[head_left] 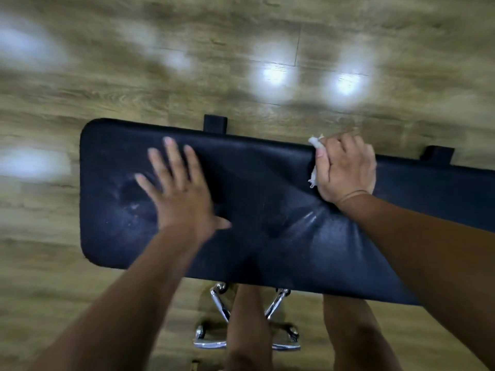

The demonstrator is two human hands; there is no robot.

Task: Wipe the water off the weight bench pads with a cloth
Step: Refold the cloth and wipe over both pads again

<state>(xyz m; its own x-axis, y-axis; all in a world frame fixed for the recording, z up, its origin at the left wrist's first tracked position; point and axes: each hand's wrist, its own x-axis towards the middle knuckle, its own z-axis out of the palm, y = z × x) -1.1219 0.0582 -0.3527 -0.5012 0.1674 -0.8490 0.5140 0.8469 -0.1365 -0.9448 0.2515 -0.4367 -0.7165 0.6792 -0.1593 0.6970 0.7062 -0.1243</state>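
A long black bench pad (254, 183) runs across the middle of the view. My left hand (178, 191) lies flat on its left part with the fingers spread. My right hand (345, 167) grips a crumpled white cloth (315, 145) and presses it on the pad near the far edge; most of the cloth is hidden under the hand. A faint wet sheen (308, 219) shows on the pad below my right wrist.
The bench stands on a wood-look floor (241, 49) with bright light reflections. Two black frame ends (215, 123) (438, 154) stick out behind the pad. Chrome stool legs with castors (222, 303) and my legs (247, 325) are under the near edge.
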